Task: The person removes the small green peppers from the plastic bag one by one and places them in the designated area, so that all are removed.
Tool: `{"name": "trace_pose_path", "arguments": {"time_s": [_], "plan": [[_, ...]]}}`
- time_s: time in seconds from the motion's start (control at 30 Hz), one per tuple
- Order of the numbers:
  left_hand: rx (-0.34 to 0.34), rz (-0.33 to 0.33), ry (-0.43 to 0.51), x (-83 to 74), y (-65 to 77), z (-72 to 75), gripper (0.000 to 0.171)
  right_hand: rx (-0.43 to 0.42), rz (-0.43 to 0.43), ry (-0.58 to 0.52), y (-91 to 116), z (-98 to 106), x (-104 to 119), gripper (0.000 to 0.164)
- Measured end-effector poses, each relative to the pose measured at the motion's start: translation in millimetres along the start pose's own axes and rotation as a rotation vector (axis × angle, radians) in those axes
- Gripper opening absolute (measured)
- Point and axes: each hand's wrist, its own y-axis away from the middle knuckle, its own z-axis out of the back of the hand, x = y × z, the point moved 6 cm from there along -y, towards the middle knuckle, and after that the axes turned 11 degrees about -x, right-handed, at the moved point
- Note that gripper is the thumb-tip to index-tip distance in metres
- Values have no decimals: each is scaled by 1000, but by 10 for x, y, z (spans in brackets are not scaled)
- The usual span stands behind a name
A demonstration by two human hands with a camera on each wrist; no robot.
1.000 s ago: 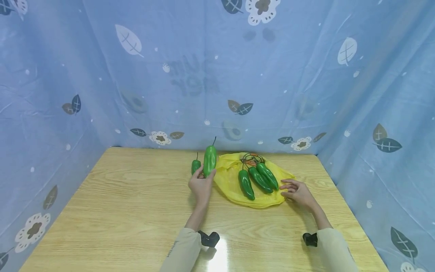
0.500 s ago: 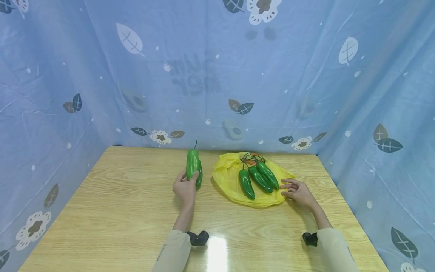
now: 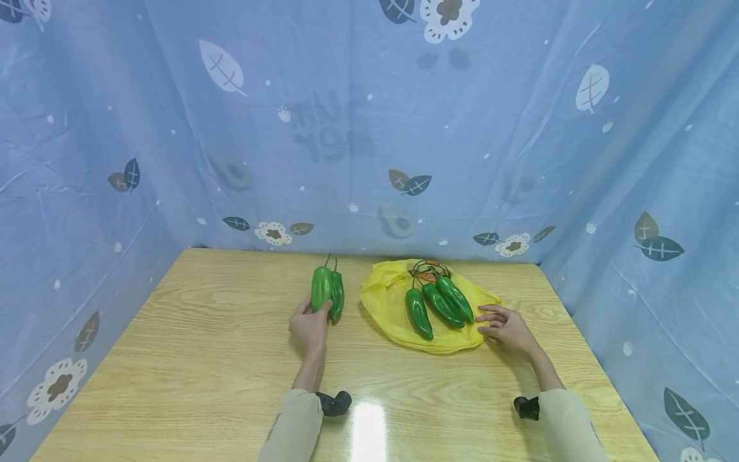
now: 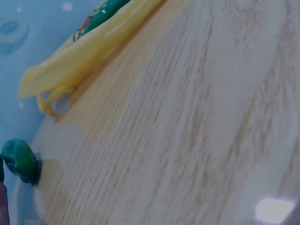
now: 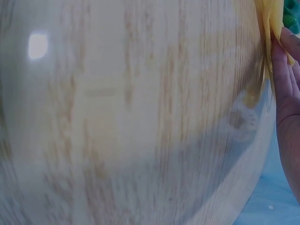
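My left hand grips the lower end of a green pepper and holds it low, beside a second green pepper that lies on the wooden table. To the right, three more green peppers lie on a yellow plastic bag. My right hand rests flat on the bag's right edge with straight fingers. The left wrist view shows a pepper tip and the bag. In the right wrist view, fingers touch the bag's edge.
A blue cloth with leaf and flower prints walls in the table at the back and on both sides. Bare wood stretches over the table's left half and along its front edge.
My left hand has carried its pepper leftward from beside the bag and lowered it next to the pepper lying on the table. The right hand has stayed still on the bag.
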Motion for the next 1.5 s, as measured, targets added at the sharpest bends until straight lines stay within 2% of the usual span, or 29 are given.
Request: {"name": "trace_pose_path", "arguments": {"time_s": [0.17, 0.5, 0.63, 0.93, 1.17, 1.5], "plan": [[-25, -3, -94, 62, -16, 23, 45, 1, 5, -8, 13, -7, -5, 57], [-69, -5, -112, 105, -121, 61, 45, -3, 4, -13, 10, -5, -17, 56], [-80, -4, -161, 120, -164, 66, 45, -3, 5, -20, 5, -3, -23, 56], [-60, -37, -191, 132, -217, 34, 45, 3, 12, -18, 3, -7, -43, 56], [-62, -77, -233, 79, -246, 50, 41, -11, -2, -7, -19, -6, -56, 54], [-24, -129, -283, 31, -267, 53, 34, -8, 5, -12, 0, -1, -20, 57]]}}
